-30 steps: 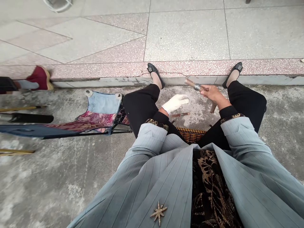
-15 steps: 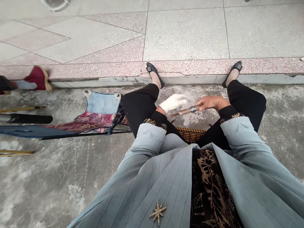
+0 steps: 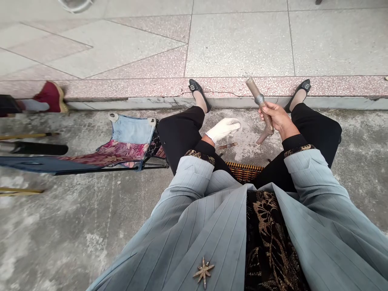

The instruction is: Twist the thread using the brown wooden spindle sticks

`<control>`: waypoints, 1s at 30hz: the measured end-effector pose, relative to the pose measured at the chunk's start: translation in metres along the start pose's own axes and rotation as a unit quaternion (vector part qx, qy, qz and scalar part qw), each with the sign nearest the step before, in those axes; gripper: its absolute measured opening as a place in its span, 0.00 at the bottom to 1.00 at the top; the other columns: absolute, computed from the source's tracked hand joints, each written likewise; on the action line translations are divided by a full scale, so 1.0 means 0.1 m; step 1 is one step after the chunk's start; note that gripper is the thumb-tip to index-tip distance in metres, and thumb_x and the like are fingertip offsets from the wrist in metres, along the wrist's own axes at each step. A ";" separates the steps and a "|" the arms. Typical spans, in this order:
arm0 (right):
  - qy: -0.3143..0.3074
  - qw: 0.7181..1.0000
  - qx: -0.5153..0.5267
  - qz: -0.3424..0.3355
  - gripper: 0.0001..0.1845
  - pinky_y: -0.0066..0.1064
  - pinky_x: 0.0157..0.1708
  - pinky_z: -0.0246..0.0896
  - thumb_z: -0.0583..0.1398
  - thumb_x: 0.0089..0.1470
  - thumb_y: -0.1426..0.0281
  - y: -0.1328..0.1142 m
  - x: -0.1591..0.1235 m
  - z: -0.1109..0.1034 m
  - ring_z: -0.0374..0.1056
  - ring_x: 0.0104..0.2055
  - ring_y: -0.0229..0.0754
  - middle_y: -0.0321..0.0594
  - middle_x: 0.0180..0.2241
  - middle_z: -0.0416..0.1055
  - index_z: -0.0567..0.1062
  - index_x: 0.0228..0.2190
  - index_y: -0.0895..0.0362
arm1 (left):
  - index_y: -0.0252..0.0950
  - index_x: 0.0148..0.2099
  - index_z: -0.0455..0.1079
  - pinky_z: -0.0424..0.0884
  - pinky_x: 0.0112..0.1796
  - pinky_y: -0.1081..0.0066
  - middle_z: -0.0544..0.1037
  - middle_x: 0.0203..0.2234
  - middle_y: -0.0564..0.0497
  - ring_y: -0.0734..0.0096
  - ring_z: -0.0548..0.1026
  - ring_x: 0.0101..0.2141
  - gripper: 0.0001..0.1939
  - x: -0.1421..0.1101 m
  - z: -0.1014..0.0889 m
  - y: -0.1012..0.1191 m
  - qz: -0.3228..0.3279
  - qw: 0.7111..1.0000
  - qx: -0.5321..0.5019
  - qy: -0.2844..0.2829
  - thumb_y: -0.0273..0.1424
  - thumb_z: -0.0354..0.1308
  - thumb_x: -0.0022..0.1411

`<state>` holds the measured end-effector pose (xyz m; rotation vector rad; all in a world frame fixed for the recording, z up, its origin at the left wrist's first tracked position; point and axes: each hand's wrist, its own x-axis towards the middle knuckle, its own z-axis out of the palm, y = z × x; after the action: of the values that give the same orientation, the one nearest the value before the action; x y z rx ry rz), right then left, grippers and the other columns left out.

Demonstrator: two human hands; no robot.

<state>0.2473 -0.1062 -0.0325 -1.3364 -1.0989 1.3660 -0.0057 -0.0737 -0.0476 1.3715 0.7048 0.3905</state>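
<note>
My right hand [image 3: 274,117] is wrapped around a brown wooden stick [image 3: 252,86] with silver wire wound around it. The stick stands tilted, its thick cut end pointing away from me and its crooked lower end bent toward the left. On my left hand [image 3: 224,129] is a white knit glove. Its fingers are curled together low over the ground, and whatever may be under them is hidden. Just below the gloved hand lies a short reddish-brown stick [image 3: 228,145] on the concrete. My two hands are apart from each other.
A woven seat [image 3: 244,171] shows between my legs. To my left is a folding chair [image 3: 130,131] with blue and floral cloth. A person's red shoe [image 3: 51,98] rests near the step edge [image 3: 151,103]. Yellowish poles [image 3: 24,136] appear at far left.
The wire-wrapped stick first swung down leftward over the short stick, then rose again, now more upright and farther right. My gloved left hand has barely shifted.
</note>
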 end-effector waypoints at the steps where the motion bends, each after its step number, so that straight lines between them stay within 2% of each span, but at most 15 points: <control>1: 0.018 0.999 -0.020 0.024 0.29 0.34 0.33 0.65 0.67 0.46 0.51 0.05 0.03 0.00 0.65 0.30 0.41 0.41 0.31 0.72 0.76 0.45 0.56 | 0.32 0.31 0.72 0.60 0.22 0.75 0.66 0.16 0.55 0.80 0.59 0.18 0.17 -0.01 0.01 0.01 -0.009 1.000 0.018 0.003 0.43 0.62 0.59; 4: 0.042 0.988 -0.120 0.092 0.25 0.34 0.33 0.64 0.66 0.49 0.61 0.16 0.10 0.00 0.64 0.28 0.40 0.39 0.29 0.73 0.76 0.47 0.59 | 0.33 0.30 0.73 0.60 0.22 0.74 0.70 0.18 0.52 0.79 0.63 0.19 0.13 -0.03 0.05 0.05 -0.024 0.998 0.054 0.022 0.39 0.65 0.58; 6: 0.031 0.963 -0.239 0.118 0.22 0.34 0.35 0.63 0.64 0.51 0.67 0.18 0.12 0.01 0.66 0.28 0.40 0.40 0.31 0.74 0.78 0.48 0.61 | 0.33 0.30 0.73 0.60 0.23 0.74 0.71 0.19 0.52 0.78 0.65 0.20 0.11 -0.03 0.08 0.07 -0.029 0.996 0.074 0.029 0.36 0.64 0.58; 9: -0.029 0.899 -0.421 0.116 0.18 0.35 0.39 0.63 0.63 0.52 0.70 0.18 0.13 0.02 0.70 0.35 0.46 0.44 0.36 0.77 0.81 0.46 0.59 | 0.32 0.28 0.73 0.61 0.25 0.74 0.71 0.19 0.52 0.77 0.68 0.21 0.08 -0.03 0.09 0.07 -0.036 0.992 0.115 0.035 0.31 0.64 0.57; 12: -0.129 0.853 -0.496 0.098 0.16 0.34 0.39 0.62 0.65 0.50 0.70 0.20 0.10 0.02 0.71 0.38 0.48 0.45 0.37 0.78 0.82 0.43 0.56 | 0.32 0.28 0.74 0.60 0.27 0.74 0.71 0.18 0.53 0.76 0.69 0.23 0.07 -0.02 0.06 0.05 -0.037 0.989 0.135 0.041 0.30 0.62 0.57; 14: -0.211 0.840 -0.488 0.106 0.17 0.32 0.36 0.61 0.66 0.49 0.70 0.22 0.08 0.01 0.70 0.35 0.45 0.42 0.34 0.78 0.83 0.43 0.53 | 0.32 0.28 0.74 0.60 0.27 0.75 0.71 0.19 0.53 0.76 0.69 0.24 0.08 -0.01 0.02 0.03 -0.034 0.988 0.144 0.043 0.30 0.61 0.57; 16: -0.294 0.842 -0.434 0.130 0.18 0.30 0.34 0.61 0.66 0.48 0.68 0.22 0.06 0.00 0.69 0.32 0.42 0.38 0.31 0.78 0.83 0.44 0.52 | 0.32 0.30 0.74 0.60 0.27 0.75 0.72 0.21 0.53 0.77 0.68 0.24 0.08 -0.01 -0.02 0.01 -0.031 0.988 0.147 0.041 0.32 0.61 0.57; 19: -0.394 0.861 -0.278 0.159 0.24 0.30 0.34 0.63 0.69 0.44 0.63 0.12 0.01 -0.01 0.68 0.30 0.39 0.38 0.31 0.78 0.83 0.46 0.54 | 0.32 0.32 0.73 0.58 0.25 0.75 0.72 0.22 0.53 0.79 0.64 0.22 0.11 -0.01 -0.06 -0.01 -0.031 0.992 0.121 0.030 0.36 0.60 0.57; 21: -0.420 0.876 -0.179 0.156 0.30 0.31 0.35 0.64 0.71 0.41 0.61 0.01 -0.04 -0.01 0.68 0.30 0.39 0.40 0.32 0.78 0.81 0.48 0.58 | 0.31 0.32 0.72 0.58 0.25 0.75 0.71 0.22 0.53 0.79 0.63 0.22 0.14 -0.01 -0.06 -0.02 -0.028 0.997 0.076 0.019 0.39 0.61 0.57; 23: -0.395 0.903 -0.111 0.129 0.33 0.31 0.35 0.65 0.72 0.40 0.60 -0.09 -0.09 -0.01 0.68 0.31 0.38 0.40 0.32 0.77 0.80 0.49 0.61 | 0.31 0.32 0.71 0.58 0.25 0.75 0.70 0.21 0.54 0.80 0.63 0.21 0.17 -0.01 -0.05 -0.03 -0.016 1.000 0.019 0.019 0.43 0.63 0.56; 24: -0.359 0.924 -0.080 0.104 0.33 0.31 0.34 0.65 0.72 0.40 0.60 -0.13 -0.11 0.00 0.68 0.31 0.39 0.39 0.32 0.77 0.79 0.48 0.61 | 0.31 0.33 0.71 0.58 0.24 0.75 0.69 0.20 0.54 0.80 0.62 0.20 0.19 0.00 -0.04 -0.03 -0.007 1.000 -0.005 0.019 0.44 0.63 0.56; 27: -0.175 0.984 0.019 0.005 0.31 0.31 0.34 0.67 0.71 0.42 0.55 -0.15 -0.11 -0.01 0.68 0.32 0.39 0.40 0.34 0.75 0.78 0.46 0.59 | 0.31 0.33 0.71 0.56 0.22 0.76 0.65 0.18 0.56 0.82 0.58 0.19 0.21 0.01 -0.02 -0.04 0.016 0.999 -0.042 0.006 0.46 0.62 0.60; 30: 0.002 0.996 0.076 -0.037 0.28 0.30 0.34 0.69 0.69 0.46 0.52 -0.04 -0.01 -0.03 0.67 0.31 0.38 0.39 0.33 0.74 0.76 0.43 0.56 | 0.31 0.33 0.71 0.56 0.22 0.76 0.68 0.19 0.54 0.82 0.58 0.19 0.20 0.00 0.00 -0.02 0.018 0.999 -0.035 -0.001 0.46 0.63 0.60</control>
<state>0.2505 -0.1066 -0.0281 -1.1756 -1.0115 1.3637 -0.0059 -0.0744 -0.0495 1.3194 0.6596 0.4386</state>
